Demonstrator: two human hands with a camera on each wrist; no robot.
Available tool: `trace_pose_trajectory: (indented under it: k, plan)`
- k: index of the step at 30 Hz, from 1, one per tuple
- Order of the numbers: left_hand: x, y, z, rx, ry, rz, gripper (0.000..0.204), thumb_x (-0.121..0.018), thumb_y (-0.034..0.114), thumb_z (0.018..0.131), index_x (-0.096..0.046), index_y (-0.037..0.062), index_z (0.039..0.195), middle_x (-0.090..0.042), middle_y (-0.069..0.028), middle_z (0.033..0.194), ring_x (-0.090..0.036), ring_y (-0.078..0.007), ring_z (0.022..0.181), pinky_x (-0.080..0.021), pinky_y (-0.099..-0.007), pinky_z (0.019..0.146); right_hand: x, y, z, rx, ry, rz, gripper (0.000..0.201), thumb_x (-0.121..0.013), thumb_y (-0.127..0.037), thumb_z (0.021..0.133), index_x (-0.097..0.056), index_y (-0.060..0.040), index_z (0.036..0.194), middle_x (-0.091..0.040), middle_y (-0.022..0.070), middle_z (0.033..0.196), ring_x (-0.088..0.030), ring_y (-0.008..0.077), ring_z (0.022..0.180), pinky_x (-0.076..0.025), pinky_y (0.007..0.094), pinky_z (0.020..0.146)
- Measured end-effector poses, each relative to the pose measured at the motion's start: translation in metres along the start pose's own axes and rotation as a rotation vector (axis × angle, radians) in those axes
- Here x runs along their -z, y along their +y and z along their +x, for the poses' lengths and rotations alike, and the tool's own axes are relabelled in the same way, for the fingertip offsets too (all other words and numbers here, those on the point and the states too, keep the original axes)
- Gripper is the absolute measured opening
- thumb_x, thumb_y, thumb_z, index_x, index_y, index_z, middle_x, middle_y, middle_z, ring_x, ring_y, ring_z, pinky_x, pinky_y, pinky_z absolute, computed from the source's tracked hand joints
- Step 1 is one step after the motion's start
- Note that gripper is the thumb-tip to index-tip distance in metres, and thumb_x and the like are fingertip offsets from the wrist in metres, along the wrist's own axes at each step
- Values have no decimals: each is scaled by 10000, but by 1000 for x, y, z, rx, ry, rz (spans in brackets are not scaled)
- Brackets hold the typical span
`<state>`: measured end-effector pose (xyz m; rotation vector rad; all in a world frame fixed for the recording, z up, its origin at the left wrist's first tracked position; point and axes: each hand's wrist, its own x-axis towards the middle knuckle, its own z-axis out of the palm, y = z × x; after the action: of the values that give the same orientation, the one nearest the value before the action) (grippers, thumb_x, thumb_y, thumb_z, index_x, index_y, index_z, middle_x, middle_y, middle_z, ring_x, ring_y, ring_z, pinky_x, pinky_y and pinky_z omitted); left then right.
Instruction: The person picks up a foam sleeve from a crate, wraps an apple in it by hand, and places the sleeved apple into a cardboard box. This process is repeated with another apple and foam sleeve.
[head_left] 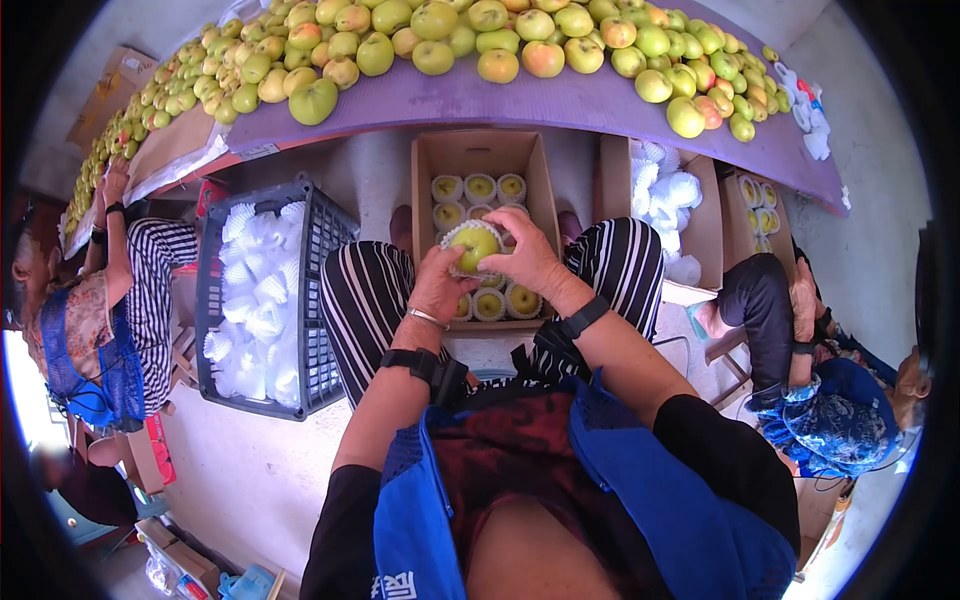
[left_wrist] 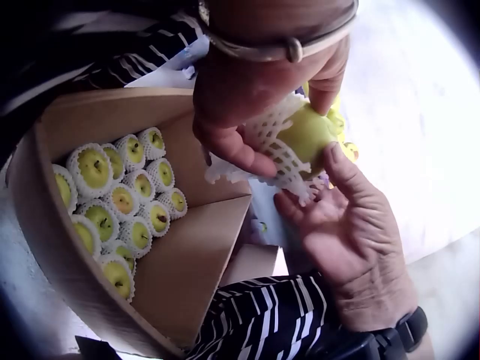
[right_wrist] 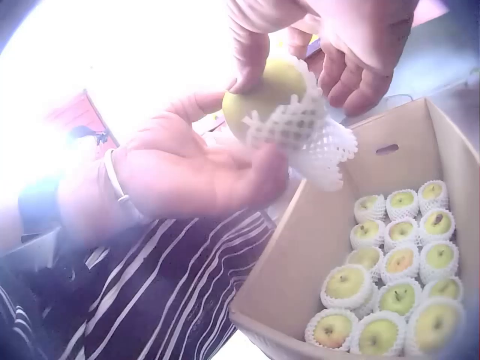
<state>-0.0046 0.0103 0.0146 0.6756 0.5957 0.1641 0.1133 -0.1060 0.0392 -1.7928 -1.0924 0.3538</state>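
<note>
A green apple (head_left: 476, 246), partly covered by a white foam net sleeve (left_wrist: 279, 142), is held up between both hands over an open cardboard box (head_left: 432, 160). My left hand (head_left: 440, 287) grips the apple and its sleeve from the left, fingers bent over the netting. From the other side my right hand (head_left: 530, 256) holds the apple, its thumb (right_wrist: 250, 64) against the bare skin. The sleeve's loose end spreads out past the fruit in the right wrist view. Inside the box, netted apples (right_wrist: 397, 298) sit in rows, stems up.
A black crate (head_left: 335, 290) of white foam sleeves (head_left: 262, 300) stands at left. Loose apples (head_left: 430, 30) cover the purple table (head_left: 400, 100) ahead. More sleeves fill a carton (head_left: 706, 230) at right, beside another apple box (head_left: 740, 225). People sit on both sides.
</note>
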Motion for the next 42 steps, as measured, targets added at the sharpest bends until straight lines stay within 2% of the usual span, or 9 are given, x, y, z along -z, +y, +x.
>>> trace_pose_trajectory:
  k: [7, 10, 18, 25, 28, 34, 36, 40, 42]
  plan:
    - [-12, 2, -8, -85, 35, 148, 450, -571, 142, 759, -400, 88, 1172, -508, -73, 1081, -534, -200, 941, -494, -368, 722, 2, 6, 1, -119, -77, 159, 556, -688, -66, 588, -497, -40, 1110, -539, 61, 994, -513, 172, 933, -423, 274, 786]
    - [-8, 3, -6, -34, -100, -3, 479, -589, 121, 752, -391, 89, 1187, -491, -83, 1114, -524, -213, 978, -484, -381, 763, 3, 10, 1, -240, -92, 592, 495, -666, -49, 633, -508, -30, 1101, -545, 50, 975, -516, 151, 927, -423, 261, 790]
    - [-3, -5, 1, -84, -128, -155, 476, -619, 112, 734, -395, 82, 1153, -497, -80, 1090, -498, -234, 1010, -450, -418, 799, 1, 15, 1, -572, 70, 785, 178, -563, -29, 750, -578, -8, 926, -583, 43, 822, -544, 108, 682, -449, 234, 538]
    - [-7, -6, -4, -133, -3, -4, 439, -578, 71, 768, -377, 89, 1159, -494, -81, 1097, -507, -243, 1010, -471, -421, 784, -9, 25, 0, -528, 180, 571, 137, -560, -75, 765, -579, -3, 880, -578, 37, 756, -540, 100, 620, -441, 220, 487]
    - [-11, -5, -7, -171, 113, 39, 453, -556, 38, 771, -353, 105, 1172, -472, -91, 1112, -506, -240, 1005, -478, -422, 771, -9, 20, 0, -340, 202, 387, 134, -553, -90, 772, -578, -2, 869, -578, 37, 756, -533, 88, 600, -443, 209, 503]
    - [-6, -7, -3, -195, 76, 21, 473, -541, 12, 768, -335, 114, 1181, -452, -90, 1134, -499, -245, 1007, -472, -419, 778, -7, 10, 1, -423, -7, 688, 144, -531, -23, 763, -582, -13, 896, -530, 13, 763, -518, 71, 682, -462, 196, 571]
    - [-3, -7, 0, -169, -66, -137, 481, -547, 20, 766, -325, 117, 1182, -450, -92, 1134, -489, -253, 1017, -459, -437, 792, -14, 15, 0, -99, 49, 341, 172, -517, -11, 760, -579, -8, 921, -518, 10, 808, -516, 77, 737, -461, 194, 587]
    - [-9, -8, -4, -180, -51, -26, 476, -546, 38, 763, -327, 115, 1178, -443, -95, 1146, -480, -255, 1029, -444, -461, 800, -11, 10, -4, -43, -32, 167, 183, -509, 1, 752, -576, -2, 922, -510, 14, 836, -513, 81, 765, -457, 198, 621]
    - [-11, -9, -4, -202, 116, 93, 484, -571, 80, 747, -319, 131, 1157, -454, -96, 1104, -501, -258, 973, -455, -455, 751, -11, 10, -4, -98, -135, 397, 201, -523, 9, 739, -580, -22, 929, -521, 19, 843, -513, 78, 759, -449, 210, 652]
